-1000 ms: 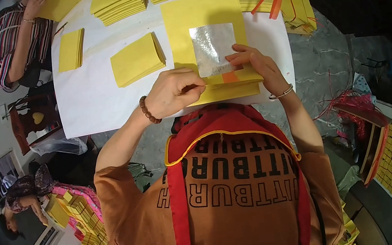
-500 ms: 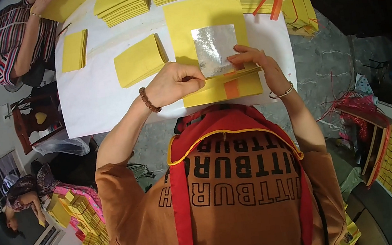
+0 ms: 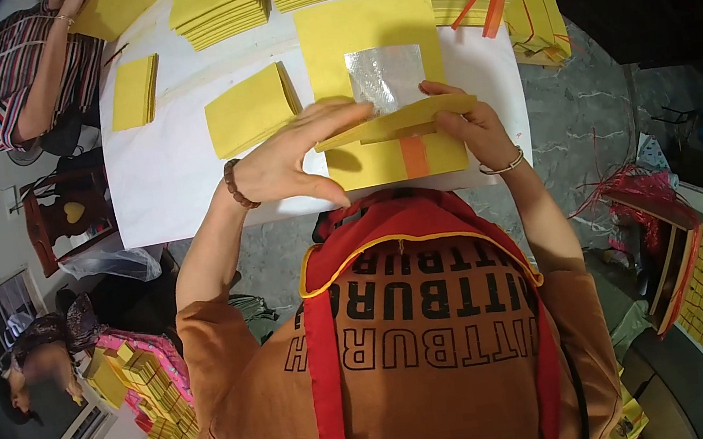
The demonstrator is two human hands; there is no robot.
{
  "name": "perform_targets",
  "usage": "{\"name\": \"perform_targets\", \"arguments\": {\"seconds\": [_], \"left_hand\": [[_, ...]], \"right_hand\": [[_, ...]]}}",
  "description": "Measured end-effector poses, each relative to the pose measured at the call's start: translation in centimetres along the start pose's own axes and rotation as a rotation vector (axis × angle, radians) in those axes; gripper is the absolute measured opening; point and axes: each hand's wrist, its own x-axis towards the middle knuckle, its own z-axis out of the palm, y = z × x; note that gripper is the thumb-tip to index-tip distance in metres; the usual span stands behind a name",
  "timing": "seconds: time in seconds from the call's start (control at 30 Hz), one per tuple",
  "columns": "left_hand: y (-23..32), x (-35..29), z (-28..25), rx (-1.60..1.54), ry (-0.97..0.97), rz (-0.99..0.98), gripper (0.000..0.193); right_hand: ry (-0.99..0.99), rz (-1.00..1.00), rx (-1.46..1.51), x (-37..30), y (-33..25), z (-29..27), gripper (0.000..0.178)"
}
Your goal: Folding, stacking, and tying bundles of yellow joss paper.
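Observation:
In front of me lies a sheet of yellow paper (image 3: 370, 22) with a silver foil square (image 3: 390, 72) on it. At the near end, a folded strip of yellow paper (image 3: 409, 119) stands raised above a yellow layer with an orange patch (image 3: 415, 156). My right hand (image 3: 482, 129) pinches the strip's right end between thumb and fingers. At its left end is my left hand (image 3: 286, 159), open, with the thumb spread toward me and the fingers stretched along the strip's far side; whether they touch it I cannot tell.
A folded yellow stack (image 3: 248, 109) and a thinner one (image 3: 135, 92) lie to the left on the white table (image 3: 186, 179). Taller yellow piles (image 3: 217, 11) stand at the back, with red-orange ribbon (image 3: 493, 1) at the back right. A co-worker in a striped shirt (image 3: 39, 74) works at the far left.
My left hand has gone from a pinch to spread fingers and shifted slightly left. The folded strip has lifted and tilted upward, and my right fingers have closed on its right end.

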Motion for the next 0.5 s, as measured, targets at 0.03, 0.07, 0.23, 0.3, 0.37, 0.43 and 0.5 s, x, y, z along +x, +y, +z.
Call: {"name": "perform_targets", "arguments": {"seconds": [0.03,0.07,0.23,0.3,0.37,0.43,0.5], "left_hand": [[-0.5,-0.3,0.0,0.265,0.014,-0.028,0.042],[-1.3,-0.6,0.1,0.529,0.028,-0.057,0.048],[-1.1,-0.4,1.2,1.041,0.126,0.231,0.034],[0.1,-0.7,1.6,1.073,0.145,0.278,0.034],[0.5,-1.2,2.3,1.068,0.170,0.361,0.031],[0.6,-2.1,3.1,1.012,0.162,0.338,0.030],[0.3,-2.5,3.2,0.847,0.161,0.297,0.027]], "right_hand": [[0.048,0.070,0.100,0.1,-0.3,0.1,0.025],[0.043,0.071,0.097,0.1,-0.4,0.1,0.025],[-0.063,-0.508,-0.585,-0.2,-1.2,-1.8,0.033],[-0.037,-0.554,-0.770,-0.6,-2.6,-1.4,0.034],[-0.007,-0.600,-0.957,-1.2,-3.8,-0.9,0.035],[-0.099,-0.638,-1.089,-1.6,-4.3,-0.6,0.034],[-0.191,-0.627,-1.053,-2.2,-4.3,-0.8,0.035]]}}
